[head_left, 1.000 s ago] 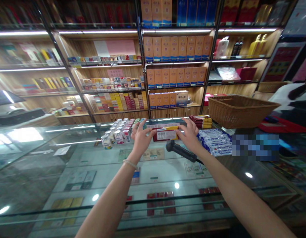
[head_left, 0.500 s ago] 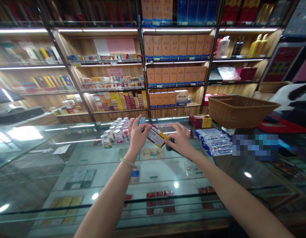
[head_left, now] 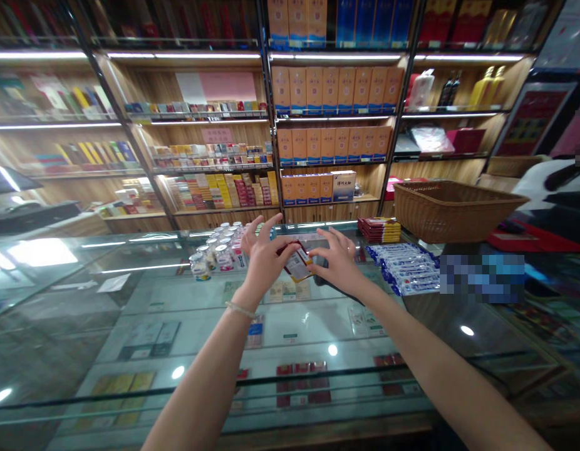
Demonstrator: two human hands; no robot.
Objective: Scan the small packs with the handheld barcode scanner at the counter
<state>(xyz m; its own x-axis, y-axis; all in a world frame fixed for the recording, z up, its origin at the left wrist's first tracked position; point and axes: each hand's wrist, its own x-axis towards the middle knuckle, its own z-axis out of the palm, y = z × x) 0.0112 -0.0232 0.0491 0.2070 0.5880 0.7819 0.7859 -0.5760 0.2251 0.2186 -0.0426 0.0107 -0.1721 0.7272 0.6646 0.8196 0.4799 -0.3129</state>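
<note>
- The red-and-yellow packet, level a second ago, now tilts.
- Left hand and right hand, drawn closer, pinch its edges.
- Apparently it's being turned, not released.

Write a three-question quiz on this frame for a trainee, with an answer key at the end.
1. What are the fingers of both the left hand and the right hand touching?
2. True or false: a pale bracelet circles the left wrist.
3. What sits just left of the wicker basket, as the camera sees it?
a) white-lidded jars
b) stacked red-and-yellow packs
c) a sheet of white paper

Key:
1. A dark red and yellow packet.
2. True.
3. b
</note>
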